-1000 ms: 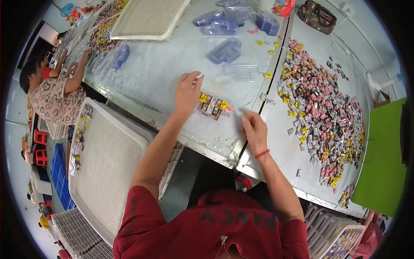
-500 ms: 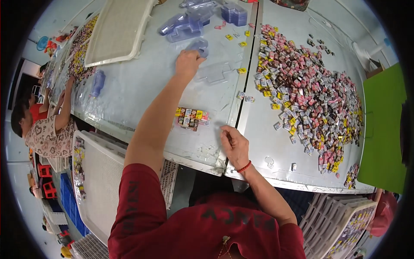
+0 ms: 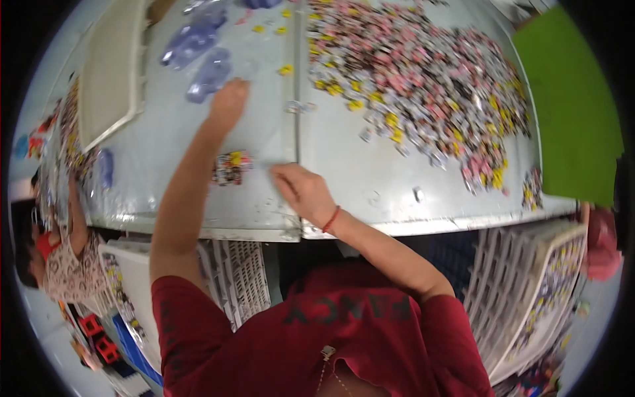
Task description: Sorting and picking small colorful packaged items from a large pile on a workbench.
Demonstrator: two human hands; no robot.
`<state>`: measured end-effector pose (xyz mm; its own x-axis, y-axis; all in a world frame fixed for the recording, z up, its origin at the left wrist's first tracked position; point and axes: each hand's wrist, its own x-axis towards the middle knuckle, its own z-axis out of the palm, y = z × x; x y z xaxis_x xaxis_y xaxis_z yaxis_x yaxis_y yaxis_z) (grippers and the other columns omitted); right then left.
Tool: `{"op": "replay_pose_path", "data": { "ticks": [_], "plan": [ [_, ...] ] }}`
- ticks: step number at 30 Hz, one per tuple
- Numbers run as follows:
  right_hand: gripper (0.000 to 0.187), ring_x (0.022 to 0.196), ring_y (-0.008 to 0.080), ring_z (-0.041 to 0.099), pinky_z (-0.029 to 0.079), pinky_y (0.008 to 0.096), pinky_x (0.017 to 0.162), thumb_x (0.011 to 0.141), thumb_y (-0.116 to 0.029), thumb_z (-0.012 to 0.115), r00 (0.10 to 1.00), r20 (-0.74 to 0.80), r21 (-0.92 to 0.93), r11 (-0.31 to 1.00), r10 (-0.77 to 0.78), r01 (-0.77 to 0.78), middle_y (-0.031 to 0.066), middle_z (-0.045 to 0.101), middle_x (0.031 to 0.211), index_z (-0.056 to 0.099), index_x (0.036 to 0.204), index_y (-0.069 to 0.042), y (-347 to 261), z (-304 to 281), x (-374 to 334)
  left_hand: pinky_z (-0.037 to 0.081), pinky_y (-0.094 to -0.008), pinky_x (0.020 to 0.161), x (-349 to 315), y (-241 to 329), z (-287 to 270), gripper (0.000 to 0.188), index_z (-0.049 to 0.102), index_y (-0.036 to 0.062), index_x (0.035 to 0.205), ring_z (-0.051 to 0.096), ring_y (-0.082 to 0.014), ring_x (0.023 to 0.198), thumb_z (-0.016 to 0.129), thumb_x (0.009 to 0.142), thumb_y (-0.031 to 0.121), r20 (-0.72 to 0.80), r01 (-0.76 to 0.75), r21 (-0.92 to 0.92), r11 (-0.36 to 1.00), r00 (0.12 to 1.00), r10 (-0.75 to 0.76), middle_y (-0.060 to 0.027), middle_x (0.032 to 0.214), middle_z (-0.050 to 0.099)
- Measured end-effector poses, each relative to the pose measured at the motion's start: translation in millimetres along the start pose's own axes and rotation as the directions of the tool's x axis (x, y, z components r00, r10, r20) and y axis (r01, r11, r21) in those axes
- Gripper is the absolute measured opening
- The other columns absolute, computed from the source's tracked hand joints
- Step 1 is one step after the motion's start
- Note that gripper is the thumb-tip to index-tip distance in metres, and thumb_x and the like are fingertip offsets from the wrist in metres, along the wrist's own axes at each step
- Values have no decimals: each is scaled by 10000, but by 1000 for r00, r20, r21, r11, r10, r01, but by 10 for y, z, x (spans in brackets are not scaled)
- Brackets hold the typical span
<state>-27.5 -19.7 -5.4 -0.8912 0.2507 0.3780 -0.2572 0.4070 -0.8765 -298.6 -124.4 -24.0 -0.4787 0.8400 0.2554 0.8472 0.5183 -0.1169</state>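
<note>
My left hand [image 3: 229,104] is stretched over the table, fingers closed at the edge of a bluish clear plastic tray [image 3: 210,76]; motion blur hides the exact grip. My right hand [image 3: 305,192] hovers near the table's front, its fingers loosely bent and apart, with nothing visible in them. Between my forearms lies a compact block of small printed boxes [image 3: 231,167], yellow, red and dark. More clear bluish trays [image 3: 195,41] lie piled beyond my left hand.
A large heap of tiny boxes [image 3: 423,73] covers the right table, past the seam [image 3: 297,142]. A white tray [image 3: 112,66] lies far left; a green panel [image 3: 569,106] stands right. Stacked white crates [image 3: 509,291] are below the edge. A person [image 3: 73,264] works at left.
The whole view has shifted, with the table now farther left and up. My left hand has drawn nearer with the plastic tray beside it. My right hand has moved closer to the box block.
</note>
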Motion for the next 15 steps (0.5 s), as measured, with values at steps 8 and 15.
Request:
{"op": "replay_pose_path", "data": {
  "ticks": [8, 15],
  "plan": [
    [262, 832, 304, 603, 497, 382, 724, 767, 15, 641, 985, 55, -162, 972, -162, 169, 119, 607, 905, 617, 1025, -18, -158, -784, -702, 508, -390, 749, 222, 385, -778, 183, 674, 58, 986, 649, -323, 853, 561, 917, 184, -180, 277, -184, 943, 934, -310, -126, 983, 674],
    [273, 860, 308, 596, 485, 390, 757, 740, 56, 647, 982, -169, -560, 828, -84, -26, 129, 627, 938, 629, 999, -27, -60, -1754, -1288, 513, -378, 735, -443, 2313, -983, 113, 630, 48, 880, 628, -255, 854, 650, 768, 50, -350, -386, -445, 808, 906, 239, -105, 925, 631]
  ]
}}
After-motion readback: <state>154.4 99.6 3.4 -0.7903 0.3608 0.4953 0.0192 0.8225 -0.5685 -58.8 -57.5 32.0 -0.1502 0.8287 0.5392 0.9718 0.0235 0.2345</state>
